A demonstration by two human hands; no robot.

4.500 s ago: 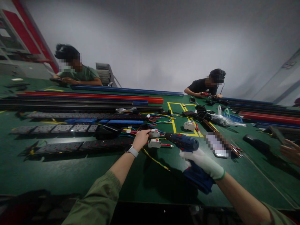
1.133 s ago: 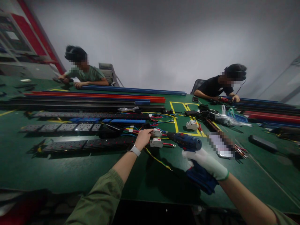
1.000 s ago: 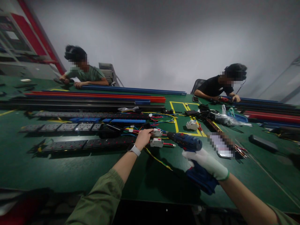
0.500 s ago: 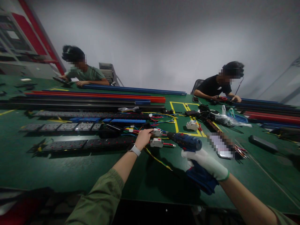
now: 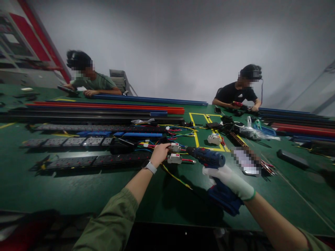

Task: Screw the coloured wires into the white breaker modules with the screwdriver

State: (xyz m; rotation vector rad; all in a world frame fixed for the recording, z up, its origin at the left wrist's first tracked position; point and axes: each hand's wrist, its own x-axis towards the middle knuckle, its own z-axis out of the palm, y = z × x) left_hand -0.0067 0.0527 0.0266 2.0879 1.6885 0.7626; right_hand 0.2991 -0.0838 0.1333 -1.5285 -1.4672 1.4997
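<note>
My bare left hand (image 5: 160,153), a watch on its wrist, is closed at the left end of a white circuit breaker (image 5: 175,147) with a red switch. In my gloved right hand (image 5: 227,179) is a blue cordless drill (image 5: 209,157), held level by its grip. Its tip points left and meets, or nearly meets, the breaker's right end; I cannot tell which. Just in front lies a second circuit breaker (image 5: 174,159) with a red lead on its right. A yellow-green wire (image 5: 178,178) trails over the table nearby. Long socket strips (image 5: 78,162) stretch out to the left.
Another breaker (image 5: 214,139) lies beyond the drill, near yellow tape lines. A phone (image 5: 247,162), a wire bundle (image 5: 267,167) and a black bar (image 5: 292,158) are on the right. Blue and orange rails (image 5: 175,110) lie farther back. Two people (image 5: 95,82) sit across the green table (image 5: 104,195).
Both my hands, the breaker and the drill stay nearly in place. Across the table, the person on the right has leaned left and brought a red and black tool closer in.
</note>
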